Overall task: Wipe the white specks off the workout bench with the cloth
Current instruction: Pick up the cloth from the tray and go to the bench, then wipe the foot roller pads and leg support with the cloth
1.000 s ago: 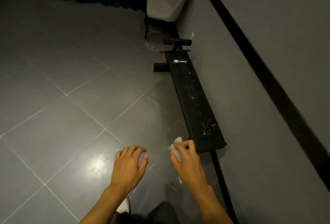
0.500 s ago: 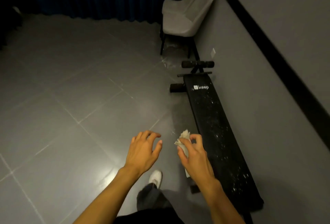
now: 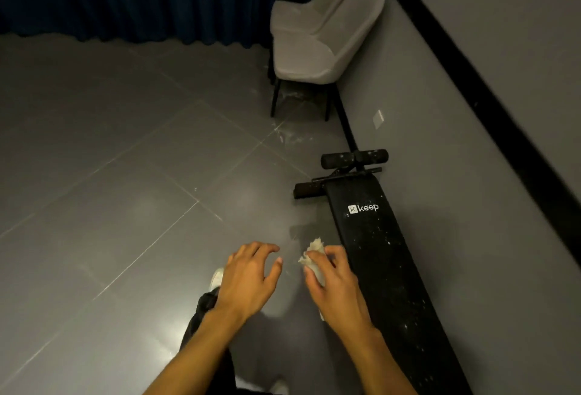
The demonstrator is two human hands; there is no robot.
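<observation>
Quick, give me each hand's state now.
Left hand: open, fingers loosely curved, holding nothing.
Right hand: holding the crumpled cloth.

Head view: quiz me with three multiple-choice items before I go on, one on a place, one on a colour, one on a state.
1. Where is the cloth?
A) on the bench
B) in the right hand
C) in the left hand

2. What colour is the bench pad?
A) grey
B) blue
C) black

3. The left hand is:
A) open, holding nothing
B) pinching the cloth
C) pressing the bench

Answers:
1 B: the right hand's fingers curl round the cloth, beside the bench.
2 C: the pad is black, dotted with white specks.
3 A: its fingers are spread with nothing in them.
</observation>
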